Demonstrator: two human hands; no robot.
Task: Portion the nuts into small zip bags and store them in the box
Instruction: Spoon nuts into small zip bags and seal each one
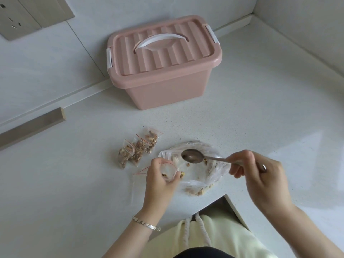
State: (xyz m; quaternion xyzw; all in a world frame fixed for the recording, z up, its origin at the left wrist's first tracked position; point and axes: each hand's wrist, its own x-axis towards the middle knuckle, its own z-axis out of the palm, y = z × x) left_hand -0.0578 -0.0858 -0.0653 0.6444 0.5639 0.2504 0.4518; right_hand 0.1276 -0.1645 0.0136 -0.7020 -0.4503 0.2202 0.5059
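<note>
The left hand [160, 178] pinches a small clear zip bag with red seal [168, 169] (few nuts inside). The right hand [259, 170] grasps a metal spoon [192, 156] over the large clear plastic nut bag [214, 174]. Three filled small bags [136, 148] lie just beside; the closed pink plastic box [163, 71] stands behind.

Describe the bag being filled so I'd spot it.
Find the pink lidded plastic box on the white counter. In front lies a large crumpled clear nut bag; at its left edge the left hand holds a small red-striped clear zip bag. Unlike the three packed bags beside it, it holds only a few nuts.
</note>
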